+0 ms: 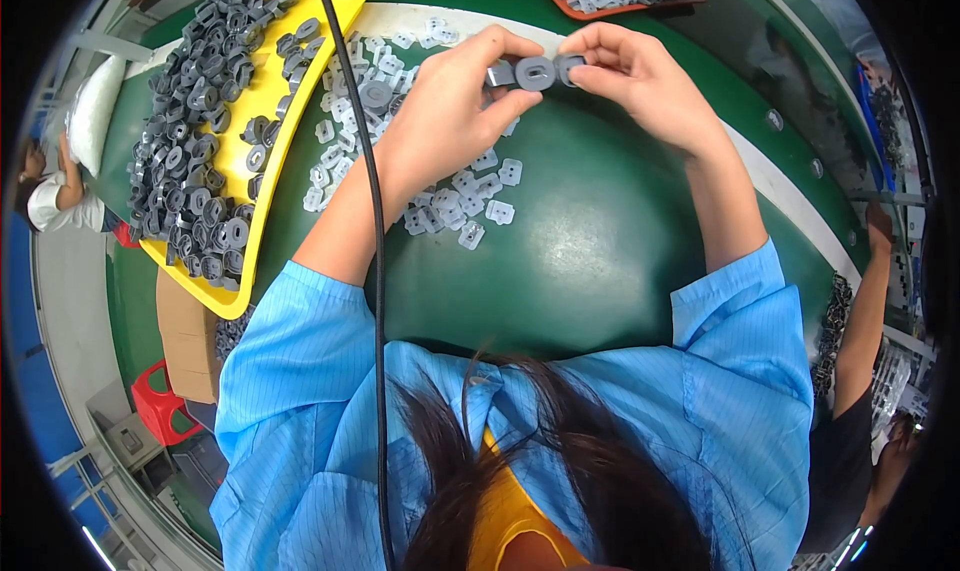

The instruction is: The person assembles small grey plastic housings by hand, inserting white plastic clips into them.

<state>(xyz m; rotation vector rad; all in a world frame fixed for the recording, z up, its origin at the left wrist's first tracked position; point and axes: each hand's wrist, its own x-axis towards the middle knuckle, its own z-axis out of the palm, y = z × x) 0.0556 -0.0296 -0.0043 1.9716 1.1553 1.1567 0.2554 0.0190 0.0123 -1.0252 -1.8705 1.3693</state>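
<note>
Left hand: the left hand (455, 101) has thumb and forefinger closed on opposite edges of a round grey part (536, 74); another bit of grey shows deeper in the curl of the fingers.
Right hand: the right hand (640, 81) pinches a small grey piece (570, 68) between thumb and fingertips, just beside the round one. From here I can't tell whether the two are joined.
Where they are: both held up over the far side of the green table (560, 271), in front of the worker's chest.
Clear pieces: flat, see-through plastic pieces (465, 191) lie scattered under and beside the left forearm, a lone grey disc (375, 95) among them.
Yellow tray: to the left, a tilted-looking yellow tray (262, 101) heaped with dark grey parts (200, 141).
Cable: a black cable (377, 241) runs down across the view, passing the left forearm.
Far edge: a red-rimmed tray (598, 13) full of clear pieces.
Around: a person (70, 196) by a white bag (97, 116) at left; another's bare arm (865, 341) at right.
</note>
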